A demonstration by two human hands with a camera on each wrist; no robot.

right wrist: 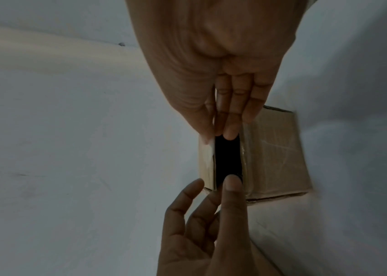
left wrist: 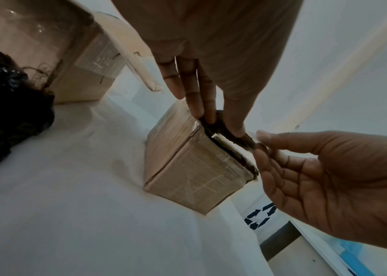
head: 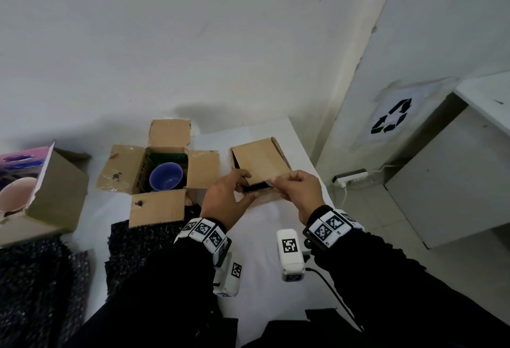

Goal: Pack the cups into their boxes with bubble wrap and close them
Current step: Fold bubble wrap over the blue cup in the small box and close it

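A small cardboard box (head: 259,164) stands on the white table at right, its near flap (head: 262,165) lowered over a dark opening (right wrist: 227,160). My left hand (head: 245,188) holds the flap's left end, fingers on top and thumb underneath. My right hand (head: 276,183) pinches the flap's right corner between thumb and forefinger (left wrist: 258,143). To the left, a bigger box (head: 154,171) stands with all its flaps open and a blue cup (head: 166,176) inside. At the far left a third box (head: 58,193) holds a pink cup (head: 16,193). What the small box contains is hidden.
Sheets of black bubble wrap (head: 138,240) lie in front of the open box, and more bubble wrap (head: 36,278) at the near left. The table's right edge runs close beside the small box. A power strip (head: 350,176) lies on the floor beyond it.
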